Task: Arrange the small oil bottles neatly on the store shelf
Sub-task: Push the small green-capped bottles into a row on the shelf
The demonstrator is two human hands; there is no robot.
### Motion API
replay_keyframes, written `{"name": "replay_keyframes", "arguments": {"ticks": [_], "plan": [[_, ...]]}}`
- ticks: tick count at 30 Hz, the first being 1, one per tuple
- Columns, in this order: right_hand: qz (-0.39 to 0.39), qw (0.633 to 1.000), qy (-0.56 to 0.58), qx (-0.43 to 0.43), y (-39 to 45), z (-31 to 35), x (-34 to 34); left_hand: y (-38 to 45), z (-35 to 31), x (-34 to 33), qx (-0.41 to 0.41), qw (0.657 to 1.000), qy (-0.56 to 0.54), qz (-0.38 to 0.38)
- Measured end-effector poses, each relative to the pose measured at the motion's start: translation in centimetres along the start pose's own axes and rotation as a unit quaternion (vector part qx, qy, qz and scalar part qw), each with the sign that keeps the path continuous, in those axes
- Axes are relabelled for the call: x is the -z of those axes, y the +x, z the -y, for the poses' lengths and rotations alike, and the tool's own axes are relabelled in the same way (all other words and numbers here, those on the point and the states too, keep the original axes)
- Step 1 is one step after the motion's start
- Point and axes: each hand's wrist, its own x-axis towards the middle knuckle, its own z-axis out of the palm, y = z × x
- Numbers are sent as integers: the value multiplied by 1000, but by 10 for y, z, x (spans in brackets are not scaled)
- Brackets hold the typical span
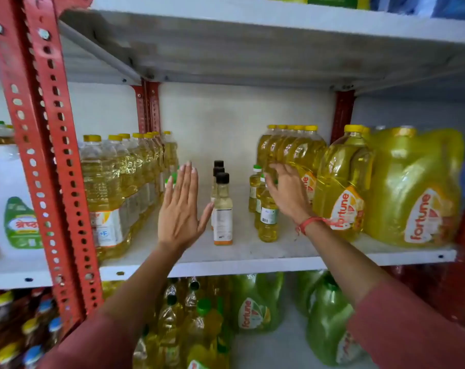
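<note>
Both hands reach into the gap on the white metal shelf [252,258] to square up the small bottles.

The file of clear, black-capped small oil bottles [222,209] stands as landmark mid-shelf: three upright, long axes vertical, caps up, lined from front edge toward the back wall. Left of it the left hand [179,209] is flat and fully spread, holding nothing, thumb tip touching or nearly touching the front bottle. Right of it, a cluster of small yellow bottles with green-and-white caps [267,209] also stands upright; the right hand [287,193] is loosely curled over its top, whether gripping I cannot tell. Further right stand large yellow Fortune oil jugs [343,193]. The step appears to be aligning rows; next likely calls for gentle sideways pressure low on the bottles, since tall narrow ones tip easily.
</note>
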Motion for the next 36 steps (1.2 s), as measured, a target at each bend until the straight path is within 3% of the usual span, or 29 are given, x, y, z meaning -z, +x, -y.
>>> {"name": "replay_keyframes", "arguments": {"ticks": [6, 10, 14, 19, 26, 36], "plan": [[-19, 995, 61, -78, 1, -7, -11, -35, -7, -16, 30, 998, -10, 58], [-61, 971, 141, -182, 2, -9, -15, -55, -10, -27, 33, 995, -22, 91], [-69, 956, 176, -224, 6, -12, -16, -65, -9, -32, 36, 994, -35, 96], [-32, 948, 223, -225, 9, -20, -15, -67, -7, -36, 24, 995, -21, 96], [-58, 943, 235, -228, 1, -22, -21, -69, -6, -36, 23, 995, -21, 96], [-31, 944, 259, -200, 0, -29, -25, -69, -5, -40, 16, 996, -3, 92]]}}
